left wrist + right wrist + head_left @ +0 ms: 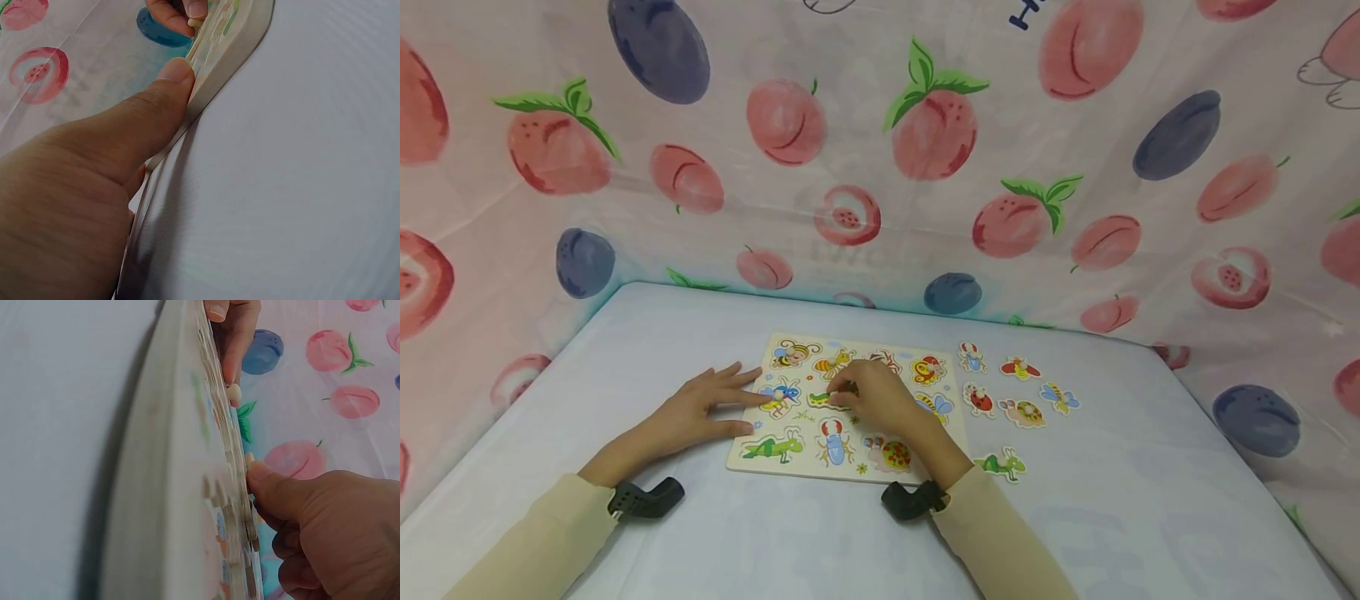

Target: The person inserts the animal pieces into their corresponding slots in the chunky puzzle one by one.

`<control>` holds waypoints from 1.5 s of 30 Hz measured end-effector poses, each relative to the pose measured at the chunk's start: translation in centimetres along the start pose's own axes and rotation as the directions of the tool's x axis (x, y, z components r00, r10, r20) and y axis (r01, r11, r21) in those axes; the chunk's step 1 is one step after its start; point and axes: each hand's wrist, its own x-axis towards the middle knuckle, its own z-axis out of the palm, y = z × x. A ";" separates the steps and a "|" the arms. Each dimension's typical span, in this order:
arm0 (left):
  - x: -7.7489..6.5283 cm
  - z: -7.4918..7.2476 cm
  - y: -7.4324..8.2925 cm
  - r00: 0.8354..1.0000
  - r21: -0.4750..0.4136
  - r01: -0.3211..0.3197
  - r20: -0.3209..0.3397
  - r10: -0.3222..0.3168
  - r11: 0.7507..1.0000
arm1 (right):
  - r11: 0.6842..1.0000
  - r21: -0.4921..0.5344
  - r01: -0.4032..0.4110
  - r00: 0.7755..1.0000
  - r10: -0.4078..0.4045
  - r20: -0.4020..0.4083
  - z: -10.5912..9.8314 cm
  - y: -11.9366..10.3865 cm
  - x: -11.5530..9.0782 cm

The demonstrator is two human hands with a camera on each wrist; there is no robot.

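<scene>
A wooden insect puzzle board (737,457) lies flat on the table. My right hand (883,402) is over its middle, pinching the small knob (249,458) of a green caterpillar piece (819,401). Most of that piece is hidden under the fingers. On the board's left side, my left hand (703,408) spreads its fingers, the index fingertip on the blue winged insect piece (781,395). The left thumb (150,106) rests at the board's edge. Below, a green grasshopper picture (772,447) and a blue beetle picture (834,446) show on the board.
Right of the board lie several loose pieces: a blue beetle (972,357), a red-winged insect (1019,368), a ladybug (978,400), a snail (1022,413), a bee (1060,398) and a green grasshopper (1002,464). A fruit-print curtain (880,167) hangs behind the white table (1112,517).
</scene>
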 end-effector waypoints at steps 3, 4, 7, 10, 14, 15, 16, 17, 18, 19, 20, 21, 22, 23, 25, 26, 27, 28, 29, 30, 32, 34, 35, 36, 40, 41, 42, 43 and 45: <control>0.0 0.0 0.0 1.000 0.000 -0.001 0.001 0.001 1.000 | 1.000 0.000 -0.003 1.000 0.003 0.003 0.0 -0.1 0.0; 0.0 0.0 -0.1 1.000 -0.001 -0.001 0.001 0.001 1.000 | 1.000 0.000 -0.004 1.000 0.004 0.004 -0.1 -0.1 0.0; 0.0 0.0 -0.1 1.000 -0.004 -0.002 0.001 0.002 1.000 | 1.000 0.004 -0.005 1.000 0.005 0.009 -0.1 -0.1 0.0; 0.0 0.0 -0.1 1.000 -0.006 -0.001 -0.001 0.001 1.000 | 1.000 0.009 -0.007 1.000 0.007 0.012 -0.1 -0.1 0.0; 0.0 0.0 -0.1 1.000 -0.007 -0.004 -0.008 0.004 1.000 | 1.000 0.021 0.002 1.000 -0.002 0.009 -0.1 0.0 0.0; 0.0 0.0 -0.1 1.000 -0.008 -0.006 -0.010 0.005 1.000 | 1.000 0.023 0.005 1.000 -0.005 0.008 -0.1 0.0 0.0; 0.0 0.0 -0.1 1.000 -0.009 -0.007 -0.011 0.007 1.000 | 1.000 0.025 0.010 1.000 -0.010 0.007 0.0 0.0 -0.1; 0.0 0.0 -0.1 1.000 -0.006 -0.012 -0.016 0.012 1.000 | 1.000 0.026 0.016 1.000 -0.016 0.005 0.0 0.0 -0.1; -0.1 0.0 -0.1 1.000 -0.007 -0.013 -0.016 0.013 1.000 | 0.999 0.027 0.022 1.000 -0.022 0.004 0.0 0.0 0.0; -0.1 0.0 -0.1 1.000 -0.006 -0.011 -0.014 0.011 1.000 | 0.999 0.027 0.028 1.000 -0.028 0.002 0.0 0.1 0.0; -0.1 0.0 -0.1 1.000 -0.004 -0.012 -0.014 0.012 1.000 | 0.999 0.027 0.035 0.999 -0.035 0.000 0.1 0.1 0.0; -0.1 0.0 -0.1 1.000 -0.003 -0.012 -0.013 0.012 1.000 | 0.999 0.025 0.040 0.999 -0.040 -0.001 0.1 0.1 0.0; -0.1 0.0 -0.2 1.000 -0.002 -0.012 -0.012 0.012 1.000 | 0.999 0.024 0.045 0.999 -0.045 -0.002 0.1 0.1 0.0; -0.1 0.0 -0.2 1.000 -0.001 -0.011 -0.012 0.011 1.000 | 0.999 0.023 0.049 0.999 -0.049 -0.001 0.1 0.2 0.1; -0.1 0.0 -0.2 1.000 -0.002 -0.008 -0.008 0.008 1.000 | 0.999 0.022 0.047 0.999 -0.047 0.002 0.1 0.2 0.1; -0.1 0.0 -0.2 1.000 -0.003 -0.006 -0.006 0.006 1.000 | 0.999 0.021 0.042 0.999 -0.042 0.003 0.1 0.2 0.1; -0.1 0.0 -0.1 1.000 -0.003 -0.005 -0.005 0.005 1.000 | 0.999 0.023 0.036 0.999 -0.036 0.005 0.2 0.3 0.1; -0.1 0.0 -0.1 1.000 -0.002 -0.004 -0.004 0.004 1.000 | 0.999 0.024 0.032 0.999 -0.032 0.005 0.2 0.3 0.1; 0.0 0.0 0.0 1.000 -0.002 -0.004 -0.003 0.004 1.000 | 0.999 0.026 0.029 1.000 -0.029 0.004 0.2 0.3 0.1; 0.0 -0.1 0.0 1.000 -0.002 -0.002 -0.002 0.002 1.000 | 0.999 0.029 0.027 1.000 -0.027 0.004 0.2 0.3 0.1; 0.0 -0.1 0.1 1.000 -0.004 0.003 0.000 -0.003 1.000 | 0.999 0.043 0.023 1.000 -0.023 0.011 0.2 0.3 0.0; 0.0 -0.2 0.1 1.000 -0.007 0.005 0.000 -0.005 1.000 | 0.997 0.074 0.019 0.999 -0.022 0.034 0.0 0.4 -0.1; -0.1 -0.2 0.1 1.000 -0.010 0.007 -0.001 -0.007 1.000 | 0.996 0.088 0.015 0.999 -0.019 0.048 -0.1 0.4 -0.1; -0.1 -0.1 0.1 1.000 -0.012 0.007 -0.002 -0.007 1.000 | 0.994 0.108 0.007 0.998 -0.014 0.065 -0.2 0.6 -0.2; -0.1 -0.1 0.1 1.000 -0.014 0.005 -0.004 -0.005 1.000 | 0.985 0.167 -0.038 0.994 0.019 0.112 -0.5 1.1 -0.3; -0.1 -0.1 0.1 1.000 -0.014 0.004 -0.005 -0.004 1.000 | 0.984 0.174 -0.047 0.993 0.027 0.116 -0.5 1.2 -0.4; -0.1 0.0 0.1 1.000 -0.014 0.004 -0.005 -0.004 1.000 | 0.981 0.185 -0.056 0.992 0.035 0.119 -0.5 1.2 -0.4; -0.1 0.0 0.1 1.000 -0.014 0.006 -0.004 -0.006 1.000 | 0.979 0.195 -0.067 0.992 0.045 0.119 -0.5 1.2 -0.4; -0.1 -0.1 0.1 1.000 -0.017 0.005 -0.005 -0.005 1.000 | 0.975 0.210 -0.077 0.992 0.054 0.115 -0.4 1.2 -0.4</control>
